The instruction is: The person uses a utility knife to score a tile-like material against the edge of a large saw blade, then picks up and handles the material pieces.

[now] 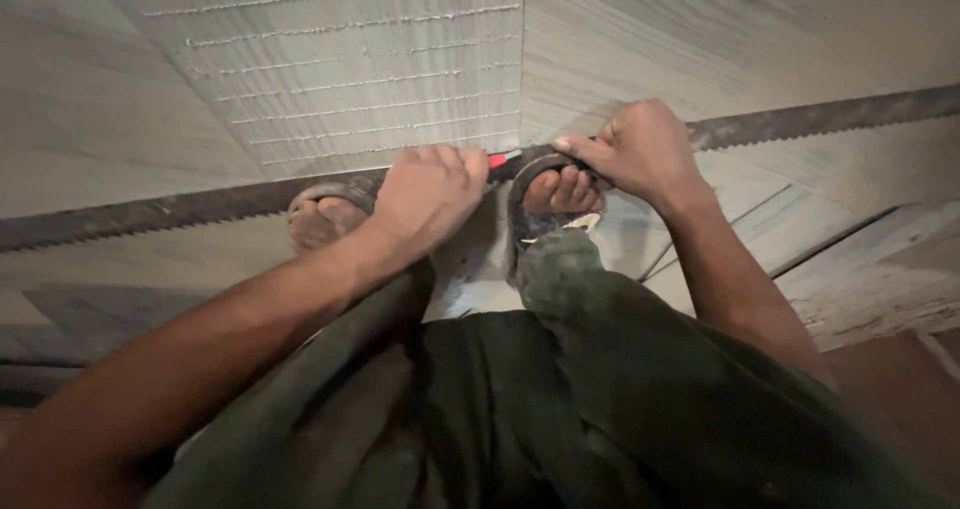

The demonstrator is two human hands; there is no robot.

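Count: two hands, two sandalled feet, one small red-tipped tool, one dark toothed joint strip, several pale tiles.
Left sandal (325, 209): worn, dusty strap over the toes, planted on the strip; the left forearm crosses above it.
Left hand (428, 194): fingers curled shut around the red-tipped tool (497, 159), of which only the red end shows past the knuckles, right at the strip between the two feet.
Right sandal (555, 194): dark strap, toes showing, partly hidden by the right hand.
Right hand (640, 149): fingers bent, tips pressed down at the strip just beside the tool's red end; whether it grips anything cannot be told.
Joint strip (820, 117): long, dark band with a toothed edge, running slantwise across the floor.
Ridged tile (370, 69): pale grey, scored with parallel raised lines, beyond the strip.
Smooth tiles (720, 29): pale, faintly veined, flat.
Trousers (600, 389): dark green cloth, creased, filling the near view.
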